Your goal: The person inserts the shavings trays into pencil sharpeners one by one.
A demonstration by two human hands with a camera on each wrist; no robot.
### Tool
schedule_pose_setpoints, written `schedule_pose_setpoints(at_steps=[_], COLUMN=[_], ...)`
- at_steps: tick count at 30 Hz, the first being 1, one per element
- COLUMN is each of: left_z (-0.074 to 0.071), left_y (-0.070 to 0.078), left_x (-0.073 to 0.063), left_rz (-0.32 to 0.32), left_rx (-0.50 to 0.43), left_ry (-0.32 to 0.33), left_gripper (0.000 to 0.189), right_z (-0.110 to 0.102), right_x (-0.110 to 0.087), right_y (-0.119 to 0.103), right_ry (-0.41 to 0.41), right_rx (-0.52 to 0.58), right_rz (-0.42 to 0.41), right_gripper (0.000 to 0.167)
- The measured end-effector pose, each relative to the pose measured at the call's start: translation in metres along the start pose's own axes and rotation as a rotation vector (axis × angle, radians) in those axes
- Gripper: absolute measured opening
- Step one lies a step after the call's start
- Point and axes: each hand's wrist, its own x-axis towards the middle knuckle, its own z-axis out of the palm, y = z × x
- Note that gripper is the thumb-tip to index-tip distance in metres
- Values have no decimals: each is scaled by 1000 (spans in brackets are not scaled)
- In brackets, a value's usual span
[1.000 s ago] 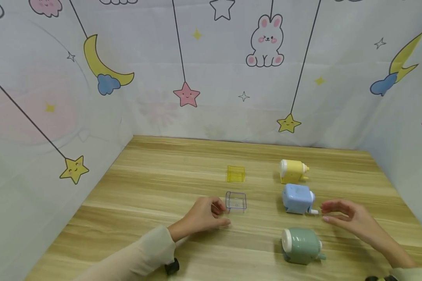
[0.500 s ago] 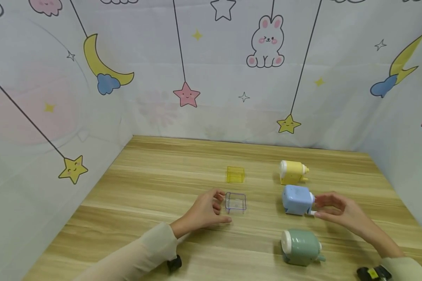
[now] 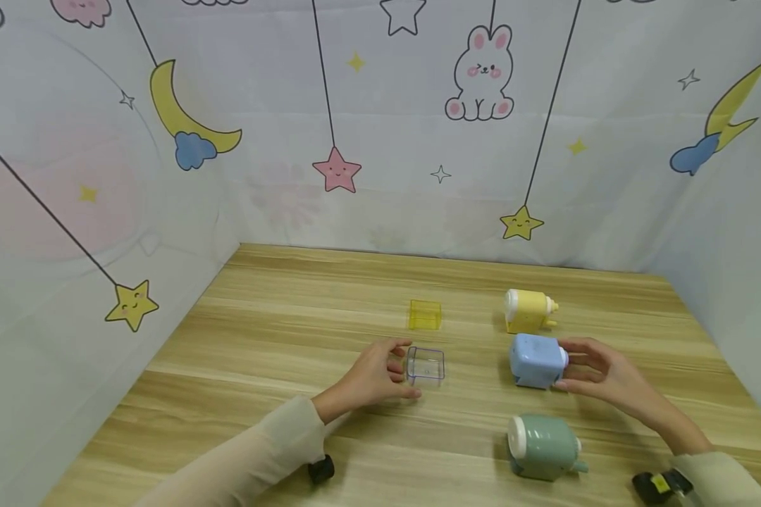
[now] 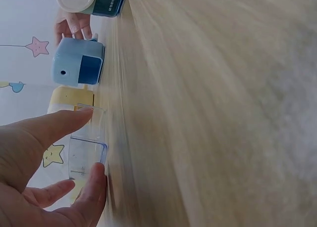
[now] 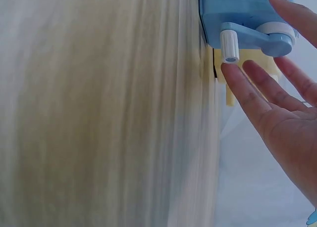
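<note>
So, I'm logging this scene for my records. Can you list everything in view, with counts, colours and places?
Yellow sharpener: 1, yellow and white, farthest of the sharpeners
Blue sharpener: 1, light blue, between the other two
Green sharpener: 1, grey-green and white, nearest
Yellow box: 1, see-through yellow, left of the yellow sharpener
Clear box: 1, colourless with purple-blue edges, nearer than the yellow box
Table: 1, light wood grain, beneath them
Backdrop: white with cartoon prints, behind and at both sides
Black wrist devices: 2, black, one at each wrist
Sleeves: 2, pale cream, on the forearms
Left hand: 1, at the clear box
Right hand: 1, at the blue sharpener's crank end
</note>
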Motion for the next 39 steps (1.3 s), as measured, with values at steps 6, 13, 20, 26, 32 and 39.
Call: schedule_pose_setpoints(at_steps=[6, 13, 20, 26, 32, 39], left_z=[3, 4, 6, 7, 8, 11], left_y=[0, -1, 0, 1, 1, 2], left_x=[4, 8, 10, 10, 11, 12], left_rz=[-7, -12, 0, -10, -3, -2], left_rx=[-25, -54, -59, -51, -61, -85], left_ry=[-5, -11, 4, 17, 22, 22], left_gripper=[78, 70, 61, 60, 60, 59], right_z=[0, 1, 2, 2, 4, 7], right_x=[4, 8, 9, 11, 12, 11], right_y=[1, -3, -3, -1, -2, -2], right_ry=[-15, 5, 16, 16, 10, 21], right_rx=[18, -5, -23, -72, -59, -55], right_rz=[58, 50, 58, 65, 72, 84], right_gripper=[65, 69, 65, 61, 58, 58])
